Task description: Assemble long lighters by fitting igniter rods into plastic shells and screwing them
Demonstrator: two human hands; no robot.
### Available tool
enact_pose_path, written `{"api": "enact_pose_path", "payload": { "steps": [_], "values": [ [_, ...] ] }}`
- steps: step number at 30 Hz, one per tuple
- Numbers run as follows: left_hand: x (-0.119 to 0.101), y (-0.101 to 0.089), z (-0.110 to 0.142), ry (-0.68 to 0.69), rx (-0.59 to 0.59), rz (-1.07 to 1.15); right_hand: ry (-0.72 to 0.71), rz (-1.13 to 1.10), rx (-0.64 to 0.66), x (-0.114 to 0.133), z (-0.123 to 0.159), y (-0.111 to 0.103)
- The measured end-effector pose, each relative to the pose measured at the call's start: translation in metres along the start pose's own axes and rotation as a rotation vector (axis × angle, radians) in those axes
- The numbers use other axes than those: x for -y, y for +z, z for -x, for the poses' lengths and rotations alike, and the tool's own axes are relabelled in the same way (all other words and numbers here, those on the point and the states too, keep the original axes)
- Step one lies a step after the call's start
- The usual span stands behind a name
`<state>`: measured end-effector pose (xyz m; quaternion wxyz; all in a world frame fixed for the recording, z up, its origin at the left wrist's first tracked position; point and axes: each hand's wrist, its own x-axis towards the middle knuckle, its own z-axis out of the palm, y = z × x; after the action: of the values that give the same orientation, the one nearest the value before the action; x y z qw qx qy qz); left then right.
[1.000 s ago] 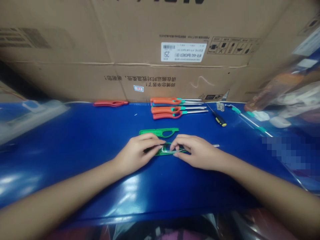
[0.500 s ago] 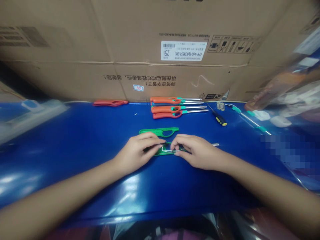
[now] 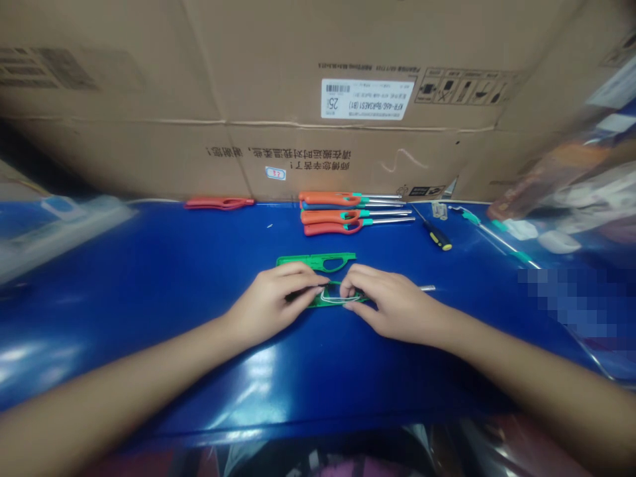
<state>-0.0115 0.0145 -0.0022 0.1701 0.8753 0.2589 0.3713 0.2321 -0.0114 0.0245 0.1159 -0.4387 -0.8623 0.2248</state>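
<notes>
A green plastic lighter shell (image 3: pixel 332 297) lies flat on the blue table (image 3: pixel 163 278), with a thin white wire looped inside it and a metal tube (image 3: pixel 426 288) sticking out to the right. My left hand (image 3: pixel 271 301) pinches the shell's left part, fingers curled together. My right hand (image 3: pixel 387 298) presses its fingertips on the shell's right part, fingers bent. A second green shell half (image 3: pixel 318 261) rests just behind both hands, untouched.
Several finished orange long-nozzle lighters (image 3: pixel 342 213) lie in a row at the back. An orange shell (image 3: pixel 218 203) lies to their left, a yellow-and-black screwdriver (image 3: pixel 433 232) to their right. Large cardboard boxes (image 3: pixel 298 99) wall off the back. Plastic bags (image 3: pixel 571 192) crowd the right.
Both hands stay on the green shell; only the fingertips shift slightly around the white wire. Nothing else moved.
</notes>
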Motion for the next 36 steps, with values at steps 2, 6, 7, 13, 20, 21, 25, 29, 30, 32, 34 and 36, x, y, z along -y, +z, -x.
{"api": "enact_pose_path", "payload": {
  "steps": [2,6,7,13,20,21,25,29,30,32,34,36],
  "values": [
    [-0.0001,0.0001,-0.0004,0.0,0.002,0.003,0.0,0.01,0.003,0.0003,-0.0001,0.0004],
    [0.0,0.0005,-0.0013,-0.007,0.007,0.006,-0.015,0.038,-0.01,0.0011,0.0004,0.0015],
    [0.0001,0.0006,-0.0014,-0.008,0.007,0.008,-0.021,0.048,-0.008,0.0013,0.0006,0.0016],
    [0.0005,0.001,-0.0005,-0.007,0.014,0.008,-0.017,0.095,0.035,0.0018,0.002,0.0008],
    [-0.0002,0.0008,-0.0009,0.001,0.013,0.015,-0.025,0.11,0.019,0.0022,0.0022,0.0007],
    [-0.0004,0.0007,-0.001,0.005,0.013,0.015,-0.024,0.116,0.02,0.0025,0.0022,0.0008],
    [-0.0009,0.0005,-0.0006,0.01,0.02,0.01,-0.026,0.145,0.03,0.0032,0.0028,0.0019],
    [0.0003,0.0007,0.0005,0.021,0.03,0.004,-0.041,0.191,0.037,0.0033,0.0037,0.0035],
    [0.0007,0.0009,0.0008,0.025,0.031,0.001,-0.044,0.208,0.036,0.0035,0.0038,0.0038],
    [0.0015,0.0013,0.0014,0.029,0.032,-0.002,-0.047,0.24,0.035,0.0043,0.0038,0.0041],
    [0.0018,0.0016,0.0018,0.031,0.035,-0.004,-0.045,0.261,0.034,0.0057,0.0038,0.0043],
    [0.0018,0.0017,0.0022,0.035,0.04,-0.006,-0.038,0.274,0.032,0.007,0.0039,0.0045]
  ]
}}
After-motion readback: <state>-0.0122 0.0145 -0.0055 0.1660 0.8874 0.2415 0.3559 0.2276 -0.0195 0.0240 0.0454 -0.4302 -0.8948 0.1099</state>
